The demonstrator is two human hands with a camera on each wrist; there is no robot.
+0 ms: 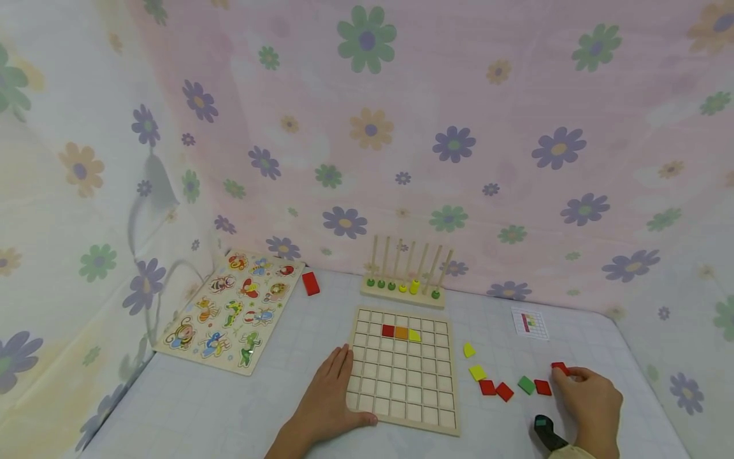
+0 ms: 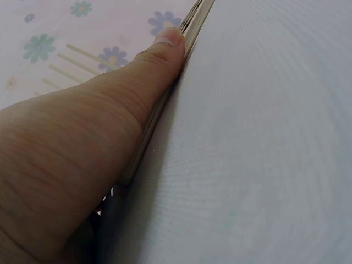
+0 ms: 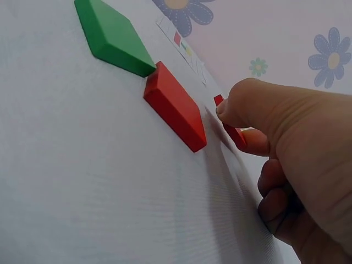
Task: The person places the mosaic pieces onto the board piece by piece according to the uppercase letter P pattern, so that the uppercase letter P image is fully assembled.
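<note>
My right hand [image 1: 593,401] pinches a red square tile [image 1: 559,368] between thumb and fingertips, just above the cloth at the right. A red tile [image 3: 175,107] and a green tile [image 3: 114,36] lie nearby in the right wrist view. My left hand [image 1: 323,401] rests against the left side of the wooden grid board [image 1: 414,426], its fingers straight along the edge and the thumb at the front corner. In the left wrist view the thumb [image 2: 148,66] touches the board's edge. Dark red, orange and yellow tiles [image 1: 414,336] sit side by side in one upper row of the board.
Between board and right hand lie more red tiles [image 1: 504,391] and yellow pieces [image 1: 477,373]. A printed pattern card [image 1: 530,324] is behind them. A peg stand [image 1: 401,293] with beads stands behind the board. An insect puzzle [image 1: 232,312] and a red block [image 1: 311,284] are at left.
</note>
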